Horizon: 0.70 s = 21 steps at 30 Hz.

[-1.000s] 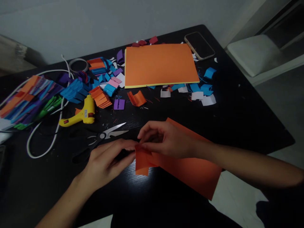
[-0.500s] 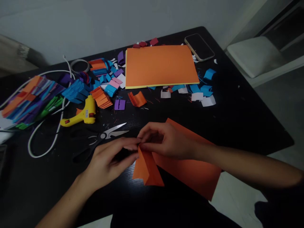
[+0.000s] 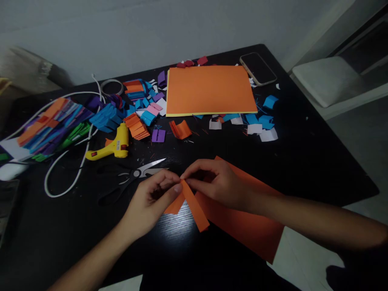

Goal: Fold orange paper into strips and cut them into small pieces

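Observation:
My left hand (image 3: 153, 198) pinches the top of a folded orange paper strip (image 3: 195, 208) between thumb and fingers. My right hand (image 3: 220, 182) is closed on the same top end, fingertips meeting those of my left. One part of the strip hangs down to the right, and another orange part spreads out below my left hand. Under my right hand and forearm lies a larger orange paper sheet (image 3: 242, 220). Open scissors (image 3: 136, 173) with black handles rest just beyond my left hand, blades pointing right.
A yellow glue gun (image 3: 117, 145) and looped white cable (image 3: 68, 194) lie left. Behind are a stack of orange sheets (image 3: 210, 91), a phone (image 3: 257, 68), a tape roll (image 3: 111, 87), blue folded pieces (image 3: 106, 118) and bundled paper strips (image 3: 51, 123). A white seat (image 3: 327, 79) stands beyond the table's right edge.
The orange strip has gone from a wide, spread shape to a narrower folded one, with its two parts farther apart. My left fingers have moved in to pinch its top. The view has shifted slightly.

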### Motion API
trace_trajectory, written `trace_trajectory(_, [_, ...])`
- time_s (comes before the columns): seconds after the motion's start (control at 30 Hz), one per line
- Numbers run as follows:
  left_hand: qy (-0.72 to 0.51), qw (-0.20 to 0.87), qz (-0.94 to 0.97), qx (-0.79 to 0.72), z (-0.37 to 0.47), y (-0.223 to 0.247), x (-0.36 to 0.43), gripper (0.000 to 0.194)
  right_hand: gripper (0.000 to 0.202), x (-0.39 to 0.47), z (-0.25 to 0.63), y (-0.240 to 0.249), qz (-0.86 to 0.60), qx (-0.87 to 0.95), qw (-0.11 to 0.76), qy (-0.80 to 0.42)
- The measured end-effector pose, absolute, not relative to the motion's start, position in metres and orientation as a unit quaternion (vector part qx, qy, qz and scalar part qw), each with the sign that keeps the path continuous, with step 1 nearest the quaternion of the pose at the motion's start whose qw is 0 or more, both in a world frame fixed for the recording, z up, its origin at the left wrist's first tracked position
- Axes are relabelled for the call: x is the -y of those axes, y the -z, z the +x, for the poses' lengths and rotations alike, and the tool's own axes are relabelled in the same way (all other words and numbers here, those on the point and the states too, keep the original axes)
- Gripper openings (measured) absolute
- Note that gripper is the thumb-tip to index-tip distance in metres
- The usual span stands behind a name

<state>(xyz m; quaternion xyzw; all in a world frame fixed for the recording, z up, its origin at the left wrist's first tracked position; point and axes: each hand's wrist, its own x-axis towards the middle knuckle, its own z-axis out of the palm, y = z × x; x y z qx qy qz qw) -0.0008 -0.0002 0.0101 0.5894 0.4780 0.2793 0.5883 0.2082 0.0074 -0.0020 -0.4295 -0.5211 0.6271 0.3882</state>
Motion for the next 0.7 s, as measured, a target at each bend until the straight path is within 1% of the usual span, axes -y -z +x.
trace_trajectory(0.13, [-0.293, 0.606, 0.564, -0.479, 0.0013, -0.01, 0.0017, 0.014, 0.006, -0.007, 0.2076, 0.0038, -0.432, 0.515, 0.382, -0.635])
trace_trajectory(0.37, [-0.281, 0.595, 0.577, -0.483, 0.001, -0.0103, 0.0006, 0.017, 0.012, -0.0061, 0.207, 0.0039, -0.437, 0.464, 0.375, -0.673])
trace_trajectory(0.7, [-0.261, 0.57, 0.612, -0.483, -0.0032, -0.0126, -0.0002, 0.02, 0.008, -0.0072, 0.209, -0.0013, -0.423, 0.462, 0.338, -0.703])
